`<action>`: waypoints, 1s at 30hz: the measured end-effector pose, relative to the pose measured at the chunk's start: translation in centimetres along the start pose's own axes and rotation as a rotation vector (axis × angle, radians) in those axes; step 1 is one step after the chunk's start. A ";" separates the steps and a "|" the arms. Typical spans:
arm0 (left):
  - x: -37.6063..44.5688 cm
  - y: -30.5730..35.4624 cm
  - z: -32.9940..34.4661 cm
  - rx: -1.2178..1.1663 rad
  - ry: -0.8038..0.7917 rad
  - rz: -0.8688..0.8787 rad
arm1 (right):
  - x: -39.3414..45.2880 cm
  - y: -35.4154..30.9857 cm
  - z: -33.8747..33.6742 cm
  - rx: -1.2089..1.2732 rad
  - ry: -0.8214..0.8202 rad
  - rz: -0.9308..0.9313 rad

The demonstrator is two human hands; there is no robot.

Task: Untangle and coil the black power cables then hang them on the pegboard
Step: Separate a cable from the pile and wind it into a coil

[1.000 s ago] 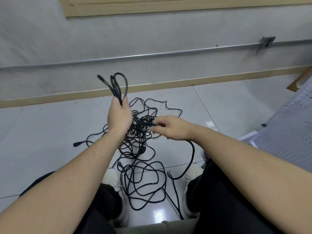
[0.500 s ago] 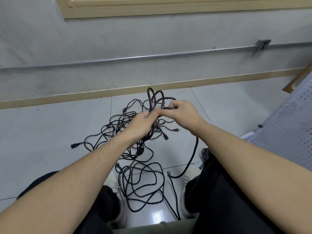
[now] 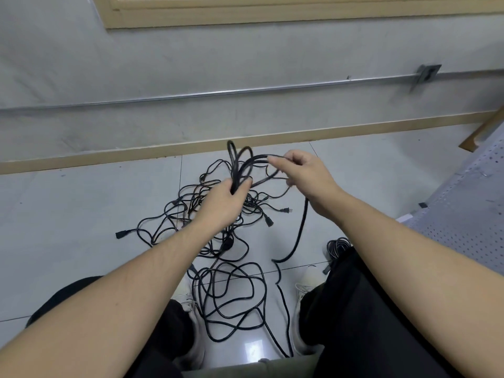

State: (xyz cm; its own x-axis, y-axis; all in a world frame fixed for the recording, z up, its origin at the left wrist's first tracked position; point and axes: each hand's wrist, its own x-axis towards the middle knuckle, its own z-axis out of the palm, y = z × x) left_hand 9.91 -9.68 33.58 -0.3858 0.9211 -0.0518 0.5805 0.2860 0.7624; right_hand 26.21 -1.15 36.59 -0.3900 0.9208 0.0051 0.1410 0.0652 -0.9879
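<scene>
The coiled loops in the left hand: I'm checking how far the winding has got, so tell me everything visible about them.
The coiled loops are thin black rubbery-looking cable, a few uneven turns standing up from the left hand, which grips their base. The right hand pinches one strand arching rightward. Cable trails down to the tangled pile on the floor.

My left hand [image 3: 223, 203] has dropped from its raised spot a second ago and drifted toward frame center, its bundle of loops [image 3: 240, 165] now fanned wider. My right hand [image 3: 302, 175] has pulled away to the right, off the left hand it met half a second ago, drawing out one strand [image 3: 261, 156] between them.
</scene>
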 end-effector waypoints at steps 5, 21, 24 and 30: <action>-0.9 1.8 1.4 -0.155 0.037 0.083 | 0.5 -0.1 0.9 0.113 0.152 0.001; -3.3 2.4 0.7 -0.299 -0.314 0.107 | -0.1 -0.6 1.3 0.436 -0.054 0.260; -3.6 2.5 0.7 -0.337 -0.355 0.086 | -0.1 -0.5 0.8 0.383 -0.090 0.246; -3.3 2.3 0.8 -0.418 -0.531 0.025 | -0.2 -0.6 -0.2 0.313 -0.091 0.376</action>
State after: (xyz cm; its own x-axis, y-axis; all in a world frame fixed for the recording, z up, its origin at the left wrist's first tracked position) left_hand 13.06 -11.84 34.96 0.0908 0.9614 -0.2596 0.2173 0.2353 0.9473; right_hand 26.44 -1.32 37.26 -0.4442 0.8202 -0.3604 0.0130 -0.3964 -0.9180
